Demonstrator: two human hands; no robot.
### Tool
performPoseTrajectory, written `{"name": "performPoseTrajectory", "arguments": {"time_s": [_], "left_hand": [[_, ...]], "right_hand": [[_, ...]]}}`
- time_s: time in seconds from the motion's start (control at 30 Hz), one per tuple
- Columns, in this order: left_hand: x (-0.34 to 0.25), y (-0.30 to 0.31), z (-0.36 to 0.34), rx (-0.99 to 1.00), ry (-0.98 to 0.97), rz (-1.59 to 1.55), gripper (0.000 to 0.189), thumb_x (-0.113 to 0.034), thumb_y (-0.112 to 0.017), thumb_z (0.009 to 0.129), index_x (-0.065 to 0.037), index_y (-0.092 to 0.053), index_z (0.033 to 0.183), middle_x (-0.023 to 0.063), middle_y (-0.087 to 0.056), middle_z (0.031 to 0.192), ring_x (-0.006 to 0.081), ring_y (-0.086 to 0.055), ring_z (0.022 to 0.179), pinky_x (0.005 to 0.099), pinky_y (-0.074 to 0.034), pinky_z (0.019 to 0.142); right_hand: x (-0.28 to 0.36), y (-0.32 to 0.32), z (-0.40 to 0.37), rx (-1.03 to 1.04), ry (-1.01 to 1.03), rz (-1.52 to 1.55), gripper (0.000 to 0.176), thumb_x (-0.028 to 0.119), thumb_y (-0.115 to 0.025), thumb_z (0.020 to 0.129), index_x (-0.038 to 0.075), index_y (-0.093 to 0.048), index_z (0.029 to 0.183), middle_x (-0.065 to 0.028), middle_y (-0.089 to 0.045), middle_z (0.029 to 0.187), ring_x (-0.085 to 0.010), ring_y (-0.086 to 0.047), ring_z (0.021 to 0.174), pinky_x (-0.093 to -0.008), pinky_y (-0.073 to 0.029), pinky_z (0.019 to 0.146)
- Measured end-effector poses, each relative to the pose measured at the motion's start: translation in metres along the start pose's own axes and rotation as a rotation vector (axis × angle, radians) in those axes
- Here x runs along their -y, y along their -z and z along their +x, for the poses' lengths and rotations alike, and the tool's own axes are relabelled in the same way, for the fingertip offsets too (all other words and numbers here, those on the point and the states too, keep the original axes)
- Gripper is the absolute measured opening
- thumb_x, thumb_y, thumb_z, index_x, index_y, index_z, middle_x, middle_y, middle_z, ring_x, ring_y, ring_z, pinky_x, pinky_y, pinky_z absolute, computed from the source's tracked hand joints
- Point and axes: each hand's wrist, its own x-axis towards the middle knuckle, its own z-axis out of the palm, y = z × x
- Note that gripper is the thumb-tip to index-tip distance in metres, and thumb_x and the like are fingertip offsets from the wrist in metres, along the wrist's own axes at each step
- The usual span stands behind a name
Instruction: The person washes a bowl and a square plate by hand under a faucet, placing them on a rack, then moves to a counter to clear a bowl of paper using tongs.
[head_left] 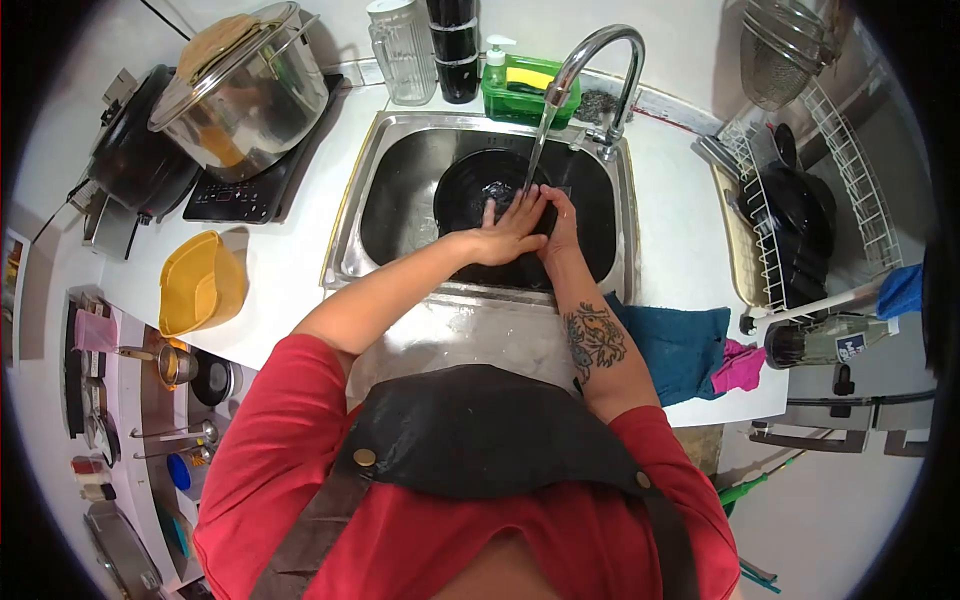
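Note:
A black round plate or shallow bowl (pixel 462 192) is tilted in the steel sink (pixel 400 225), with water pooling at its middle. Water runs from the curved chrome faucet (pixel 632 75) onto it and over my fingers. My left hand (pixel 508 236) lies across the lower right of the dish, fingers stretched out and holding nothing. At the right rim, my right hand (pixel 562 222) is closed around the edge of the dish; part of its grip is hidden. The two hands are close together near the wrists.
A green caddy (pixel 520 105) with a soap bottle stands behind the sink. On the left are a yellow container (pixel 203 285) and a steel pot (pixel 250 105) on an induction cooker. To the right are a dish rack (pixel 765 235) and teal cloth (pixel 675 345).

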Motion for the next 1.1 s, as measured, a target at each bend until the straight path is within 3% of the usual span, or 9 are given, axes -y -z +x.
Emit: {"name": "performPoseTrajectory", "arguments": {"time_s": [0.2,0.53,0.6,0.7,0.73,0.8,0.83,1.0,1.1], "left_hand": [[0.033,0.014,0.016,-0.472,0.291,0.855,0.071,-0.053,-0.037,0.081,-0.016,-0.011,0.137,0.0037,-0.001,0.143,0.0212,0.000,0.131,0.0586,0.000,0.098],[0.006,0.029,-0.044,0.048,0.571,0.656,0.078,-0.059,-0.025,0.082,0.000,-0.016,0.133,0.0088,-0.004,0.142,0.0237,0.007,0.131,0.0634,0.010,0.093],[0.009,0.033,-0.056,0.020,0.528,0.633,0.069,-0.049,-0.038,0.084,0.001,-0.028,0.129,0.0114,-0.013,0.141,0.0257,0.000,0.131,0.0593,0.003,0.097],[0.030,0.031,-0.060,-0.995,-0.009,-0.013,0.054,-0.024,-0.062,0.074,-0.003,-0.035,0.117,0.0164,-0.030,0.127,0.0327,-0.020,0.124,0.0571,-0.018,0.096],[0.032,0.029,-0.055,-1.120,0.132,-0.164,0.049,-0.027,-0.059,0.078,-0.006,-0.039,0.117,0.0183,-0.037,0.123,0.0343,-0.031,0.120,0.0483,-0.031,0.094],[0.031,0.041,-0.061,-0.439,0.315,-1.464,0.052,-0.032,-0.056,0.080,-0.007,-0.034,0.120,0.0164,-0.046,0.115,0.0337,-0.046,0.107,0.0469,-0.042,0.084],[0.019,0.045,-0.064,-0.277,0.225,-1.603,0.049,-0.036,-0.052,0.081,-0.010,-0.035,0.119,0.0151,-0.051,0.107,0.0327,-0.054,0.096,0.0444,-0.050,0.073],[0.020,0.037,-0.056,-0.547,0.459,-1.247,0.049,-0.032,-0.054,0.080,-0.012,-0.038,0.121,0.0154,-0.048,0.108,0.0311,-0.051,0.100,0.0421,-0.045,0.081],[0.029,0.022,-0.053,-0.841,0.292,-0.361,0.071,-0.035,-0.059,0.071,-0.017,-0.027,0.132,0.0207,-0.038,0.109,0.0332,-0.040,0.106,0.0370,-0.034,0.090]], "right_hand": [[0.002,-0.001,0.000,0.049,-0.030,0.139,0.021,0.013,-0.055,0.067,0.007,-0.059,0.086,-0.0056,-0.058,0.078,-0.0215,-0.056,0.074,-0.0336,-0.046,0.071],[-0.006,0.006,0.016,-0.015,0.082,0.149,0.032,0.008,-0.052,0.063,0.006,-0.052,0.095,-0.0083,-0.056,0.085,-0.0244,-0.056,0.076,-0.0375,-0.047,0.072],[-0.003,0.008,0.016,0.006,0.013,0.171,0.031,0.007,-0.051,0.063,0.006,-0.052,0.094,-0.0086,-0.055,0.086,-0.0244,-0.056,0.078,-0.0384,-0.048,0.072],[-0.008,0.008,0.019,-0.015,-0.028,0.182,0.030,0.004,-0.050,0.065,0.007,-0.051,0.094,-0.0091,-0.055,0.088,-0.0250,-0.056,0.080,-0.0407,-0.048,0.072],[-0.010,0.007,0.019,-0.057,0.003,0.171,0.030,0.003,-0.050,0.065,0.007,-0.051,0.095,-0.0092,-0.056,0.088,-0.0255,-0.056,0.080,-0.0420,-0.048,0.071],[-0.016,0.005,0.021,-0.018,-0.013,0.146,0.028,0.002,-0.050,0.068,0.007,-0.051,0.096,-0.0093,-0.056,0.090,-0.0263,-0.056,0.080,-0.0435,-0.048,0.071],[-0.019,0.002,0.023,0.023,-0.025,0.123,0.026,0.002,-0.051,0.072,0.007,-0.050,0.097,-0.0093,-0.056,0.091,-0.0272,-0.057,0.080,-0.0449,-0.048,0.071],[-0.027,-0.004,0.018,-0.101,-0.228,-0.118,0.020,0.006,-0.049,0.081,0.006,-0.047,0.101,-0.0106,-0.055,0.094,-0.0277,-0.057,0.080,-0.0485,-0.048,0.071],[-0.030,0.000,0.019,-0.093,-0.333,-0.343,0.017,0.009,-0.049,0.082,0.006,-0.048,0.099,-0.0095,-0.054,0.092,-0.0245,-0.056,0.078,-0.0472,-0.049,0.069]]}}
